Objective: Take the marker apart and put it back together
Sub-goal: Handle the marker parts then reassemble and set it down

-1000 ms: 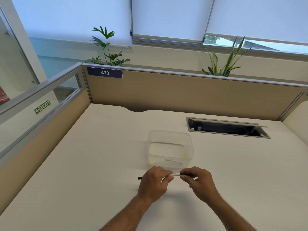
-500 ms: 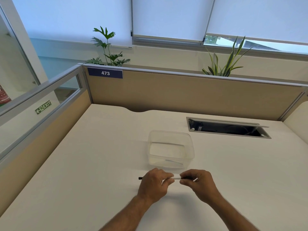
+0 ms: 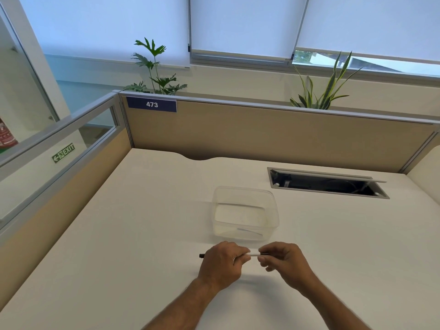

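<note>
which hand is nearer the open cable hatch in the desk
Right. The right hand sits below the cable hatch, on its side of the desk; the left hand is farther left, holding the marker.

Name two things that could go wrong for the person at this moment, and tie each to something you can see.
1. Both hands, left hand and right hand, grip the thin marker in the air, beside the clear container; a freed part may drop on the desk and roll.
2. The open cable slot lies beyond; a small piece could roll into it.
</note>
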A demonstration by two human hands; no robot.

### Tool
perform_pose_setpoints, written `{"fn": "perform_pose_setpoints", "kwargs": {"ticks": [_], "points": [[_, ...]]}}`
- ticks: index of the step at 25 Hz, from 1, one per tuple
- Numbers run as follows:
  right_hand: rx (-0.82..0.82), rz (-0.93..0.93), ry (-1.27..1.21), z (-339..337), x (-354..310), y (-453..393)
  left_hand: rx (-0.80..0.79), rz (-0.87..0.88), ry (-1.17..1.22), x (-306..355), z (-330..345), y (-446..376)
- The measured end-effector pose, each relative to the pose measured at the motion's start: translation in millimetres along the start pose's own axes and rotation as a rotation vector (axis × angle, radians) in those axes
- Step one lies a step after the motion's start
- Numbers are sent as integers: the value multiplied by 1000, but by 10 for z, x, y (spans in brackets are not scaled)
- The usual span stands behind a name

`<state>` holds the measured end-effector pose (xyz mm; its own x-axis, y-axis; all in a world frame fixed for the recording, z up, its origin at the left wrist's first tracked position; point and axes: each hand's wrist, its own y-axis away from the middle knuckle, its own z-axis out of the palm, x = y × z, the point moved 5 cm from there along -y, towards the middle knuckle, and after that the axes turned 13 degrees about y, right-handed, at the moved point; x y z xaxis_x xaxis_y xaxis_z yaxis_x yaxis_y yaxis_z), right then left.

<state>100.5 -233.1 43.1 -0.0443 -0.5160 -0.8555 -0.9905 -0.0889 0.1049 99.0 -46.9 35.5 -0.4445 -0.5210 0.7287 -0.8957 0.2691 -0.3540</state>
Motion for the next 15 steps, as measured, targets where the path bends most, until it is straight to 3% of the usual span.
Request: {"fn": "perform_pose_setpoints", "kwargs": {"ticks": [9, 15], "points": [[-24, -4, -47, 85, 62, 41, -267, -146, 82, -15, 84, -16], [-58, -18, -64, 68, 91, 76, -342, -229, 136, -15, 84, -20]]}}
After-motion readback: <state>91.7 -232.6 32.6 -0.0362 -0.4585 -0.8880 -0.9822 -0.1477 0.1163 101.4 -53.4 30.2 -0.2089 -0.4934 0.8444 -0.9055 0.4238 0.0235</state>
